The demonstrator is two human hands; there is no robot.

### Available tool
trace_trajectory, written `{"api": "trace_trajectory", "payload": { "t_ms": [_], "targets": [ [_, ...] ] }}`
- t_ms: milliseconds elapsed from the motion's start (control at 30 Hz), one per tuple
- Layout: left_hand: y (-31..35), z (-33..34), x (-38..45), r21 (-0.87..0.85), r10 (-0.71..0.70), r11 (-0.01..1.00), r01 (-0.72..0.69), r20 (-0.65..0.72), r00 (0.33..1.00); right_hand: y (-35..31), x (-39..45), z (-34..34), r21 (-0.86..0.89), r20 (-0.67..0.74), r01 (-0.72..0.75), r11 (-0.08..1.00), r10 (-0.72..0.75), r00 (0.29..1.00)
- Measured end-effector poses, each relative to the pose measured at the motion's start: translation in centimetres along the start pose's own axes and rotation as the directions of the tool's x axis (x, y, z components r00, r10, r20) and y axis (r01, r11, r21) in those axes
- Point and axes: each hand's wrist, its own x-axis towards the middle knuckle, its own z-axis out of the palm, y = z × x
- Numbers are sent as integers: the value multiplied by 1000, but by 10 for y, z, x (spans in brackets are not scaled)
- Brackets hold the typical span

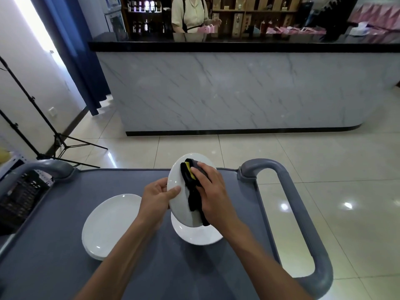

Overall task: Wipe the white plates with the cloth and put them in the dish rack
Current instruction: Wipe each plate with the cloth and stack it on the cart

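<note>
My left hand (157,201) grips the left rim of a white plate (179,204), tilted up above the grey cart top (54,267). My right hand (213,192) presses a black cloth with a yellow patch (191,187) against the plate's face. Under the held plate another white plate (197,234) lies flat on the cart. To the left lies a white plate (110,224) that seems to top a small stack. The black dish rack (21,198) stands at the cart's left edge, partly cut off by the frame.
Grey cart handles rise at the far left (54,167) and along the right side (303,213). A black tripod (58,144) stands on the tiled floor to the left. A marble-fronted counter (238,89) lies ahead, with a person (190,14) behind it.
</note>
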Motion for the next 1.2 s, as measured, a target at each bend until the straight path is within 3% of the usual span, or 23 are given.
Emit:
{"api": "trace_trajectory", "payload": {
  "t_ms": [300, 433, 833, 1200],
  "targets": [
    [5, 3, 4, 48, 75, 996, -78, 62, 995, -11, 14, -4, -120, 17, 210, 970, -210, 978],
    [8, -2, 5, 48, 98, 994, -102, 82, 992, -12, 22, -3, -182, -43, 234, 955, -245, 968],
    [9, -13, 7, -128, 130, 984, -122, 55, 990, 10, 62, -16, -25, -33, -116, 993, 115, 993],
    [8, -23, 11, -222, 69, 972, -71, -18, 997, 22, 54, -25, 278, -4, -349, 895, 364, 931]
  ]
}}
